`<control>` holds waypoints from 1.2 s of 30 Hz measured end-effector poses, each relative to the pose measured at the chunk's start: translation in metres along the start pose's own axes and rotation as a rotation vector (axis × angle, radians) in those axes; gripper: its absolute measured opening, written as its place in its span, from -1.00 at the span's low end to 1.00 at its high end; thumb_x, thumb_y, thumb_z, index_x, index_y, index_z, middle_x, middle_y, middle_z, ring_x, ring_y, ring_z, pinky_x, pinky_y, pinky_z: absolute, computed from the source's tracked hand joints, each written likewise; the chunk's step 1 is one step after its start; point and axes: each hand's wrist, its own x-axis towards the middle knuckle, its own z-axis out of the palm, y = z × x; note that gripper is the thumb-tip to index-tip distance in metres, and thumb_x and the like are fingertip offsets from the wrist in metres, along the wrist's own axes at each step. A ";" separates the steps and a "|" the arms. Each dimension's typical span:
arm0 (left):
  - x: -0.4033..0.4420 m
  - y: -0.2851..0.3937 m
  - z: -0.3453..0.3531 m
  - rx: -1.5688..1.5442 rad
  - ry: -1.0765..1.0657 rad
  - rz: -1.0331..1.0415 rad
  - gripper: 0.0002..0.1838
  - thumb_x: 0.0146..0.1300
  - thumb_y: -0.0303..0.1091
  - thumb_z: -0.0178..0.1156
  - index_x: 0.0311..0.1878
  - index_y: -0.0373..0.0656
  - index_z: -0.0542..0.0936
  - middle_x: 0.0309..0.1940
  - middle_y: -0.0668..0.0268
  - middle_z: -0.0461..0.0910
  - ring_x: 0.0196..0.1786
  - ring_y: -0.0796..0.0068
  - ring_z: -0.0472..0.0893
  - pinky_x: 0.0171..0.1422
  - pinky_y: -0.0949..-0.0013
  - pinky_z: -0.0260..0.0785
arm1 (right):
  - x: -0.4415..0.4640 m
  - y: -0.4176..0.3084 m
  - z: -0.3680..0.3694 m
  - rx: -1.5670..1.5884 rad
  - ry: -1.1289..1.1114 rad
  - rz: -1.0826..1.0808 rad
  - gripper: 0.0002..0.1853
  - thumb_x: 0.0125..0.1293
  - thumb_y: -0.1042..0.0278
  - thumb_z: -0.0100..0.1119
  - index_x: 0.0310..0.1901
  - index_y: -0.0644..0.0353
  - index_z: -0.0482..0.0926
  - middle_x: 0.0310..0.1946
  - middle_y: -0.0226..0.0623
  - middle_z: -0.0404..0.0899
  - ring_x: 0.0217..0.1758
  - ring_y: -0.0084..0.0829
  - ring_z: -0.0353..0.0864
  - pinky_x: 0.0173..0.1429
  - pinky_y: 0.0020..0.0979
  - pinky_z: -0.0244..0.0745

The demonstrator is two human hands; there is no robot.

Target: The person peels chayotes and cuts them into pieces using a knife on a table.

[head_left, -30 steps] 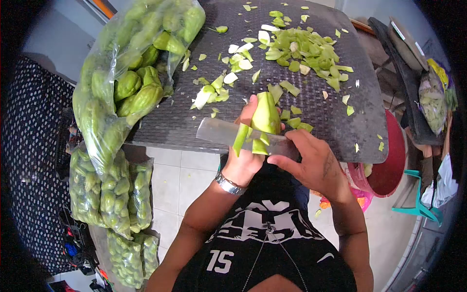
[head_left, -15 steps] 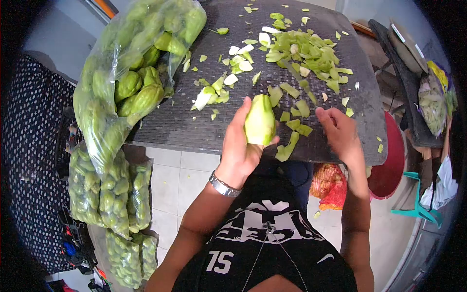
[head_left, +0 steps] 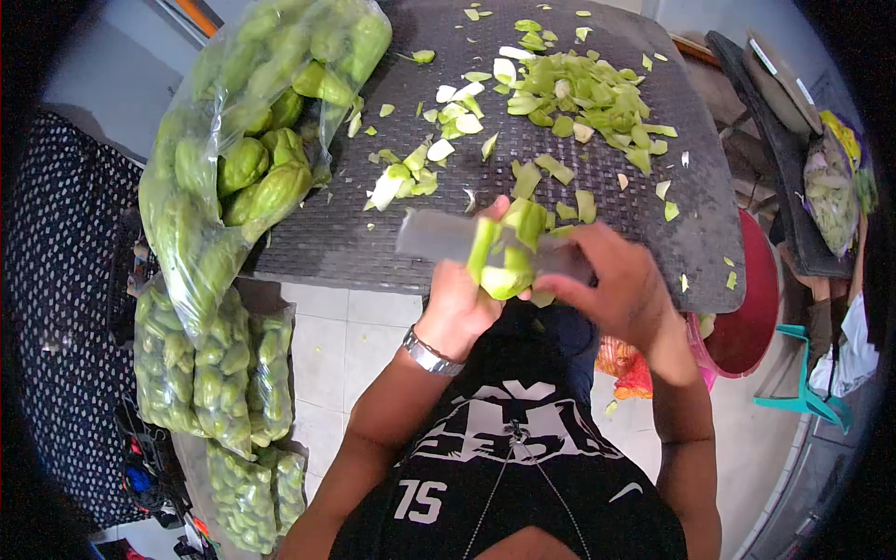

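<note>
My left hand [head_left: 460, 301], with a metal watch on its wrist, is closed around a peeled pale-green chayote [head_left: 506, 283] above the front of the dark woven-pattern table [head_left: 327, 252]. The fingers of my right hand [head_left: 623, 285] are closed on a knife, though motion blurs the grip. Its broad grey knife blade [head_left: 434, 235] lies across the chayote, its tip reaching left past my left hand. A strip of green stands up along the blade. Behind the hands is a pile of green peelings [head_left: 588, 93], with more scattered scraps [head_left: 457, 117] left of it.
An open clear plastic bag of chayotes [head_left: 243, 163] covers the table's left side. Below it stand more filled bags [head_left: 215, 373]. At right are a red tub [head_left: 747, 308], a teal stool [head_left: 803, 401] and a dark shelf with a bagged item [head_left: 829, 187]. A red mesh sack [head_left: 625, 366] sits underneath.
My right hand has swung left from beside the peelings, bringing the knife onto the chayote. The chayote has tilted slightly in my left hand, which has stayed in nearly the same place.
</note>
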 end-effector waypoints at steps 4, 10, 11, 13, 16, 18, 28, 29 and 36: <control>0.003 0.014 0.024 0.265 0.216 -0.104 -0.48 0.52 0.15 0.10 0.11 -0.16 0.63 -0.25 0.21 0.74 -0.33 0.21 0.77 -0.53 0.32 0.56 | -0.001 0.032 -0.013 -0.077 0.135 0.185 -0.53 0.39 -0.06 0.38 -0.14 0.29 0.60 -0.36 -0.01 0.63 -0.35 0.03 0.66 -0.22 -0.11 0.54; 0.012 0.014 0.016 0.046 0.264 -0.076 -0.54 0.54 0.11 0.10 0.07 -0.12 0.64 -0.14 0.20 0.73 -0.19 0.29 0.73 -0.24 0.24 0.59 | 0.001 0.050 -0.030 0.412 -0.021 0.968 -0.51 0.47 -0.08 0.31 -0.12 0.33 0.62 -0.51 0.00 0.61 -0.41 -0.01 0.63 -0.25 -0.14 0.52; 0.015 0.012 0.011 0.028 0.273 -0.054 -0.55 0.54 0.10 0.10 0.07 -0.12 0.64 -0.12 0.20 0.72 -0.16 0.29 0.71 -0.17 0.22 0.58 | -0.001 0.044 -0.023 0.348 0.018 0.817 -0.52 0.46 -0.07 0.32 -0.14 0.32 0.61 -0.50 0.00 0.62 -0.40 -0.02 0.64 -0.26 -0.14 0.53; 0.017 0.010 0.010 0.047 0.273 -0.018 -0.57 0.55 0.06 0.10 0.09 -0.13 0.64 -0.08 0.17 0.71 -0.10 0.24 0.69 -0.04 0.20 0.55 | -0.009 0.027 -0.002 0.223 0.098 0.509 -0.55 0.45 -0.05 0.33 -0.18 0.30 0.61 -0.47 0.00 0.63 -0.39 -0.04 0.67 -0.27 -0.15 0.55; 0.017 0.002 0.012 0.026 0.271 0.019 -0.58 0.52 0.08 0.15 0.07 -0.10 0.63 -0.10 0.18 0.72 -0.10 0.23 0.71 0.00 0.17 0.58 | -0.017 -0.019 0.017 0.164 0.086 0.225 -0.51 0.40 -0.09 0.36 -0.11 0.28 0.56 -0.37 0.00 0.61 -0.33 0.05 0.72 -0.26 -0.10 0.62; 0.012 0.003 0.017 0.021 0.244 -0.053 -0.54 0.46 0.18 0.20 0.02 -0.05 0.62 -0.16 0.21 0.72 -0.13 0.26 0.72 0.00 0.14 0.61 | -0.022 -0.030 0.026 0.068 0.063 0.102 -0.46 0.36 -0.14 0.38 -0.04 0.27 0.54 -0.29 0.00 0.60 -0.28 0.11 0.73 -0.24 -0.06 0.65; 0.015 -0.011 0.007 0.026 0.223 0.002 -0.45 0.43 0.29 0.18 -0.02 -0.07 0.65 -0.21 0.19 0.74 -0.17 0.24 0.74 -0.03 0.16 0.63 | -0.018 -0.027 0.029 0.039 0.030 0.085 -0.35 0.36 -0.20 0.34 0.09 0.30 0.51 -0.19 0.00 0.60 -0.24 0.14 0.72 -0.24 0.01 0.66; 0.015 -0.012 0.007 0.021 0.240 0.008 -0.45 0.43 0.30 0.18 -0.02 -0.07 0.64 -0.21 0.20 0.73 -0.17 0.25 0.73 -0.04 0.17 0.63 | -0.018 -0.028 0.029 0.025 0.029 0.093 -0.35 0.36 -0.20 0.34 0.10 0.30 0.51 -0.18 0.00 0.60 -0.24 0.13 0.72 -0.24 0.01 0.66; 0.014 -0.012 0.004 0.032 0.177 0.074 -0.52 0.50 0.17 0.17 0.05 -0.10 0.62 -0.10 0.20 0.72 -0.09 0.26 0.72 0.00 0.15 0.63 | -0.016 -0.024 0.027 -0.001 0.026 0.115 -0.37 0.36 -0.21 0.34 0.07 0.29 0.53 -0.24 0.00 0.61 -0.24 0.11 0.72 -0.22 -0.03 0.65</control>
